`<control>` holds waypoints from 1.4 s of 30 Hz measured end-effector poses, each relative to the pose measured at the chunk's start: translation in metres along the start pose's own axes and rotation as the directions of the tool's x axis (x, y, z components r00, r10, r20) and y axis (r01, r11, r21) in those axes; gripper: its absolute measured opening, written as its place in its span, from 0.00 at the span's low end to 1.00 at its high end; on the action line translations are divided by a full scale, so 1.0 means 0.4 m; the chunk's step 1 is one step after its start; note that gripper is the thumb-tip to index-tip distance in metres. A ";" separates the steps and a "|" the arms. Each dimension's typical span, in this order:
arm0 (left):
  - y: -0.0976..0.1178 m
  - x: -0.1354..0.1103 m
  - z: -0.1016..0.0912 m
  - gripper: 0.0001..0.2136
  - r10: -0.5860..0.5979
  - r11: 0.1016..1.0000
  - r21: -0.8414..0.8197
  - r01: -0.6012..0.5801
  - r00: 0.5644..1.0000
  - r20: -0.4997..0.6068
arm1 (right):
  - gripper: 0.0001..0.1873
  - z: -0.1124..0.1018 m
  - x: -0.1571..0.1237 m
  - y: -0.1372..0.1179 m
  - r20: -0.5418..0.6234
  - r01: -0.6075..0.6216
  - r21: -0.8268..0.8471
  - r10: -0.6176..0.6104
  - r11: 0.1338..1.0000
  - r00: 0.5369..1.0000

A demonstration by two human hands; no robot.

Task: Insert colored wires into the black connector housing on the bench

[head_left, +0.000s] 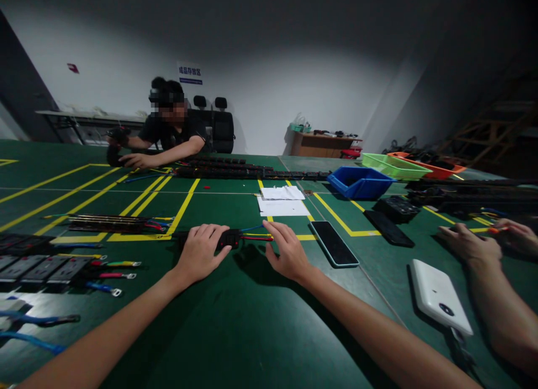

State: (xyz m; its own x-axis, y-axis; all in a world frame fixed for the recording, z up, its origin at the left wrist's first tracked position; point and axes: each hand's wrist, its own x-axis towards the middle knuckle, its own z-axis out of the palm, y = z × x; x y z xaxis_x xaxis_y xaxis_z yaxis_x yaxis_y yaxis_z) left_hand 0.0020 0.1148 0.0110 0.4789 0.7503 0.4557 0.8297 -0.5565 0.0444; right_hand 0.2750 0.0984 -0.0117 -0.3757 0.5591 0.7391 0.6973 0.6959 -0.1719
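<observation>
My left hand (204,249) lies over a black socket strip (229,239), its fingers across the far side and the thumb along the near side. Blue, red and yellow wires (256,237) run out of the strip's right end. Beside their tips is my right hand (288,251), fingers curved and thumb apart from them. Its index finger seems to touch the blue wire's end. I cannot make out anything held in that hand. The strip's left part is mostly covered by my left hand.
More strips with ring-terminal wires (71,268) lie at left. White papers (283,201), a phone (334,243), a blue bin (359,183) and a white power bank (439,296) are ahead and right. Another person's hands (473,246) work at right; one person (168,134) leans across the far side.
</observation>
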 end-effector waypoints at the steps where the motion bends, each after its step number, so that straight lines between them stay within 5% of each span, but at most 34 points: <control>1: -0.001 0.000 0.001 0.19 0.003 1.000 -0.004 -0.003 1.000 0.000 | 0.34 0.003 0.000 0.004 0.002 -0.045 -0.019 0.045 0.999 0.999; 6: -0.002 -0.002 0.001 0.19 0.000 1.000 -0.018 0.000 1.000 0.001 | 0.31 0.025 0.001 0.030 0.136 -0.308 -0.168 0.332 0.936 0.933; 9: -0.002 -0.002 0.001 0.19 -0.003 1.000 -0.016 0.003 1.000 0.001 | 0.29 0.030 0.003 0.036 0.240 -0.366 -0.234 0.418 0.901 0.876; 12: -0.002 -0.002 0.002 0.19 -0.005 1.000 -0.018 0.005 1.000 -0.003 | 0.27 0.029 0.005 0.036 0.272 -0.361 -0.251 0.424 0.898 0.864; 16: -0.002 -0.002 0.004 0.19 -0.003 1.000 -0.025 0.003 1.000 -0.013 | 0.27 0.026 0.003 0.036 0.187 -0.340 -0.197 0.376 0.919 0.908; 21: -0.003 -0.003 0.004 0.19 -0.001 1.000 -0.029 0.000 1.000 -0.021 | 0.31 0.014 -0.002 0.022 0.023 -0.173 -0.045 0.175 0.984 0.984; 26: -0.003 -0.005 0.004 0.19 0.001 0.999 -0.032 -0.002 1.000 -0.024 | 0.34 0.004 -0.006 0.005 -0.018 -0.017 0.026 0.017 1.000 1.000; 35: -0.004 -0.006 0.002 0.19 -0.006 0.999 -0.049 0.005 1.000 -0.011 | 0.28 0.025 0.000 0.030 0.082 -0.271 -0.206 0.293 0.940 0.953; 42: 0.002 -0.004 -0.004 0.19 -0.013 1.000 -0.021 0.013 1.000 0.009 | 0.25 0.027 0.005 0.027 0.237 -0.316 -0.327 0.401 0.891 0.885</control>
State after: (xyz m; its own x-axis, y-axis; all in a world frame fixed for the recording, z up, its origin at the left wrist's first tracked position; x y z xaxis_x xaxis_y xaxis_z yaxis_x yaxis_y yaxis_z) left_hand 0.0016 0.1125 0.0117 0.4707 0.7608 0.4467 0.8296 -0.5540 0.0693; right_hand 0.2753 0.1120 -0.0192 -0.1973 0.8805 0.4310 0.9393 0.2957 -0.1741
